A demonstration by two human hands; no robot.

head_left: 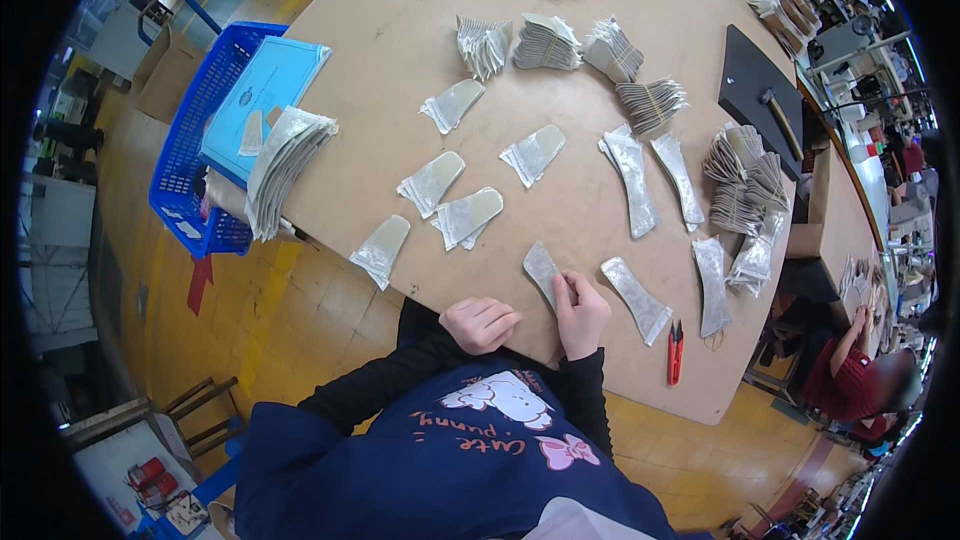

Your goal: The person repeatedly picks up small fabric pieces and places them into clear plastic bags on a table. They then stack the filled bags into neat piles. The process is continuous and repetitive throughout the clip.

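Note:
At the near table edge, my right hand [582, 316] pinches the lower end of a curved grey piece [541, 268], which lies slanted on the tabletop. My left hand [480, 326] is curled into a fist beside it, over the table's edge; anything inside its fingers is hidden. Right of my right hand lies a similar longer curved piece [637, 302], and then red-handled thread snips [675, 352]. Another long grey piece [711, 285] is beyond the snips. To the left, several short tapered pieces [432, 183] with pale rounded ends are spread about.
Tied stacks of pieces [548, 43] stand at the back, more bundles [745, 178] at the right. A hammer [782, 123] rests on a black board [745, 90]. A blue basket [183, 165] adjoins the left table edge. Another person [850, 380] works at far right.

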